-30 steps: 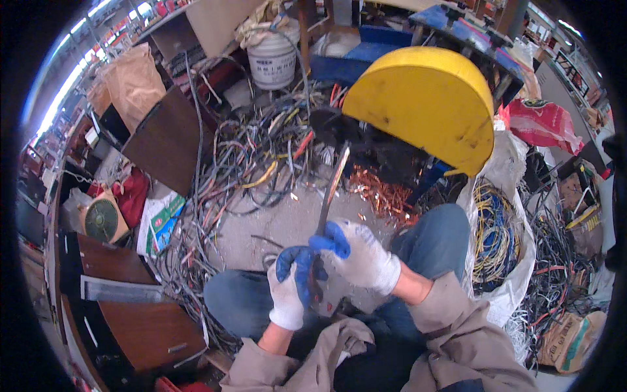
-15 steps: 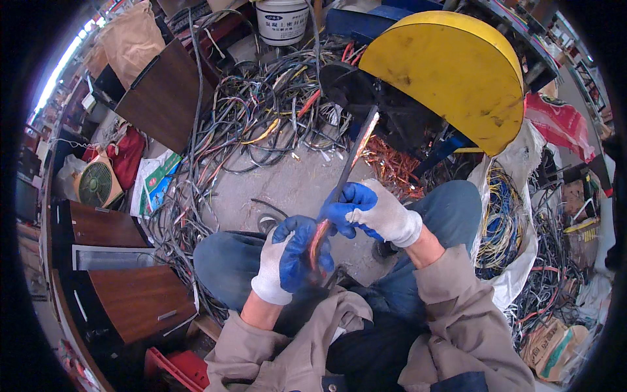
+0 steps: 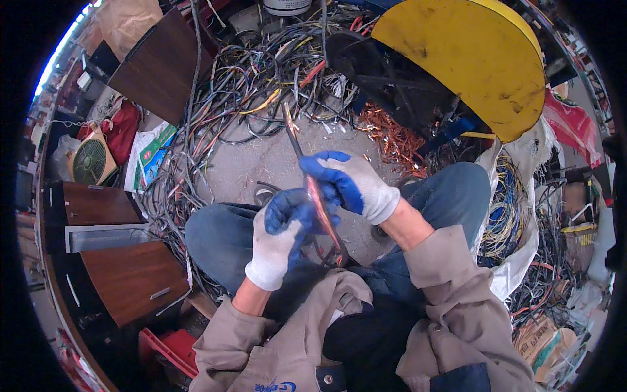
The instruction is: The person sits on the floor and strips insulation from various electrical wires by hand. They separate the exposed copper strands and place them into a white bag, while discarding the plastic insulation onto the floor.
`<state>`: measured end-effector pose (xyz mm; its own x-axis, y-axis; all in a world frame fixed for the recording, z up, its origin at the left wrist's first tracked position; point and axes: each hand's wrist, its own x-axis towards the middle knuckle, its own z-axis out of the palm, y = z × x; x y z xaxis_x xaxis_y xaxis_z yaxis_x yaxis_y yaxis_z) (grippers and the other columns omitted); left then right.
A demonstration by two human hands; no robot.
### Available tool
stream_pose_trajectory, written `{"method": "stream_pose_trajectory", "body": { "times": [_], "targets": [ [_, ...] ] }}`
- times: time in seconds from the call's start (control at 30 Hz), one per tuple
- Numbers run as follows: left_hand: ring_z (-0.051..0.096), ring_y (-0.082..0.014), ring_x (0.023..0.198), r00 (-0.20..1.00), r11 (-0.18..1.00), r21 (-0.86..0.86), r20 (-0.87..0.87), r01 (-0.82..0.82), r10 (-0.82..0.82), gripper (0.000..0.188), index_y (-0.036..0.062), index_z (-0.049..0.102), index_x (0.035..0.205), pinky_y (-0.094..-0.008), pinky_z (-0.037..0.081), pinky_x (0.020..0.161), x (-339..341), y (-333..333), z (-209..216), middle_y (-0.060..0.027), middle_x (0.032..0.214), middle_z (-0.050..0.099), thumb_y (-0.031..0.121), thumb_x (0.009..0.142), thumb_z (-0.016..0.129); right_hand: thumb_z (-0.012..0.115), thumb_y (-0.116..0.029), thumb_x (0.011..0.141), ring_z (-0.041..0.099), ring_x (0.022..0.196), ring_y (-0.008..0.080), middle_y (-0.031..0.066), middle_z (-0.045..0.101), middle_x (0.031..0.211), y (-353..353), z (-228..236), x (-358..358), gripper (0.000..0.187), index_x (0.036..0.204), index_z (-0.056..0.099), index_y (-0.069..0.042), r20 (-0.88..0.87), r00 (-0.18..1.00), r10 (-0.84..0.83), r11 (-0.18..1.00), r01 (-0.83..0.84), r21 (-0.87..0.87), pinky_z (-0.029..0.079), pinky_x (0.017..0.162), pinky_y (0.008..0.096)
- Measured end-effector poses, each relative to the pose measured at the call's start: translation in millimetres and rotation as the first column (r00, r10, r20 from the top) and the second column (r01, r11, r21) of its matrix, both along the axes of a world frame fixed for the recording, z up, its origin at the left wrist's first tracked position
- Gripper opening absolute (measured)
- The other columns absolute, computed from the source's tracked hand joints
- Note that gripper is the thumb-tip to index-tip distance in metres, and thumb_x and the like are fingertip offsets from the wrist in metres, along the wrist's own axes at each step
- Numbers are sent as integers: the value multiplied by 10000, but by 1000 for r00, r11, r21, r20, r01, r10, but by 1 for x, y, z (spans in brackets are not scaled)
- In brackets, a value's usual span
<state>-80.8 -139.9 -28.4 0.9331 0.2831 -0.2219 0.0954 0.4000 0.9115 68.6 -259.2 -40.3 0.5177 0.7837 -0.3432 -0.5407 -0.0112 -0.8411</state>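
Observation:
A length of black-sheathed cable (image 3: 292,135) with its copper partly bare slants up between my hands, above my lap. My right hand (image 3: 353,181), in a white glove with a blue palm, has its fingers wrapped round the cable's middle. Just below it, my left hand (image 3: 282,225), gloved alike, is closed with its curled fingers against the cable; some of them are blurred. Bare copper shows between and below the gloves, and the cable's lower end hangs near my knees.
Ahead lies a tangle of stripped cables (image 3: 261,85). A yellow guard (image 3: 467,62) on a dark machine stands ahead right, with copper scraps (image 3: 392,137) beside it. A white sack of wires (image 3: 506,209) is at right, brown cabinets (image 3: 134,281) at left.
The cable has swung so its top end now leans left, away from the machine. Both hands have shifted slightly, still at the cable. The whole view has tilted downward a little.

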Motion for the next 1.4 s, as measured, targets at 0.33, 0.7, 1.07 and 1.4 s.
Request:
{"method": "stream_pose_trajectory", "body": {
  "times": [0.33, 0.7, 1.07, 1.4],
  "targets": [
    [683, -208, 922, 936, 933, -73, -22, -353, 352, 257, -37, 609, 1165, -331, 571, 810, 21, 0, 14, -150, 1063, 690, 142, 981, 620, 801, -224, 807, 622, 684, 274, 149, 624, 748, -12, 8, -56, 257, 818, 650, -16, 801, 575, -167, 913, 397, -95, 476, 626, 387],
    [656, -160, 770, 953, 954, -33, -69, -299, 296, 263, 5, 615, 1187, -284, 557, 661, 12, 5, 11, -71, 965, 674, 170, 983, 619, 567, -331, 1016, 570, 610, 120, 71, 662, 761, -21, 12, -59, 366, 935, 659, 14, 208, 949, -238, 971, 239, 23, 460, 575, 266],
    [648, -105, 867, 999, 999, -22, -17, -38, 37, 347, 9, 580, 1306, -230, 507, 727, 3, 16, 4, -37, 1041, 679, 154, 992, 606, 539, -433, 1011, 564, 538, 99, 10, 589, 656, -25, 15, -44, 389, 941, 676, -75, -143, 990, 15, 992, -33, -122, 433, 479, 239],
    [613, -177, 1096, 947, 944, 97, 35, 316, -320, 441, -17, 567, 1283, -328, 484, 980, -17, 34, 2, -94, 1198, 645, 183, 914, 703, 564, -346, 976, 626, 592, 154, 48, 652, 738, -24, -43, -12, 298, 933, 676, -73, 246, 635, 732, 678, -643, -357, 512, 489, 327]
  ]
}}
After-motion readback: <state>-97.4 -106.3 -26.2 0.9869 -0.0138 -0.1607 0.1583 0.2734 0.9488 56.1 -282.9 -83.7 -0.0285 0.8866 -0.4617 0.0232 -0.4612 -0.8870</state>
